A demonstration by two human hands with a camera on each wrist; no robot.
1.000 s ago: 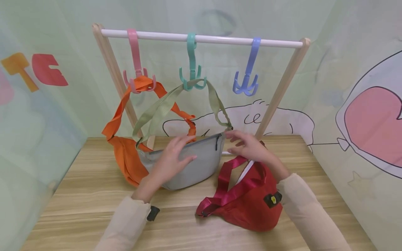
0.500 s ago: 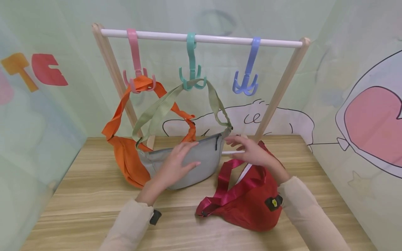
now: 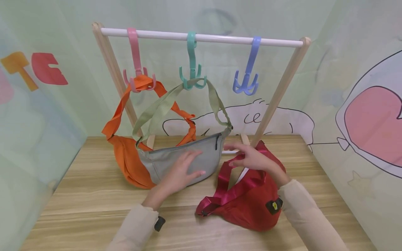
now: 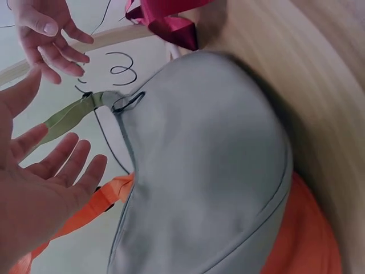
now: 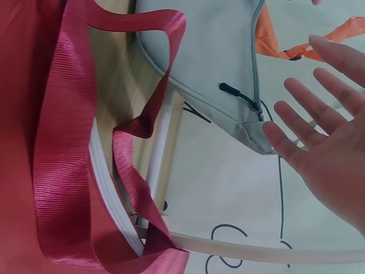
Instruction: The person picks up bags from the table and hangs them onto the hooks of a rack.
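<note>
A grey waist bag (image 3: 163,157) hangs by its pale green strap (image 3: 161,108) from the teal hook (image 3: 192,73). In front of it is my left hand (image 3: 179,174), fingers loosely spread and holding nothing; the left wrist view shows a gap between hand and bag. My right hand (image 3: 251,157) hovers beside the grey bag's right end, fingers relaxed, above the red waist bag (image 3: 251,209). That red bag lies on the table with its crimson strap (image 3: 224,177) looped to the left. Behind the grey bag, an orange bag (image 3: 128,164) hangs from the pink hook (image 3: 135,62).
A rack with a white bar (image 3: 220,37) and wooden legs (image 3: 282,87) stands on the wood-grain table (image 3: 78,195). Toward the bar's right end hangs a blue hook (image 3: 248,73), with no bag on it. Printed curtains (image 3: 361,87) enclose the back and sides.
Both hands have drawn back and down from the grey bag, the left also slightly rightward. The right hand has left the bag's upper right corner. The bags have stayed nearly still.
</note>
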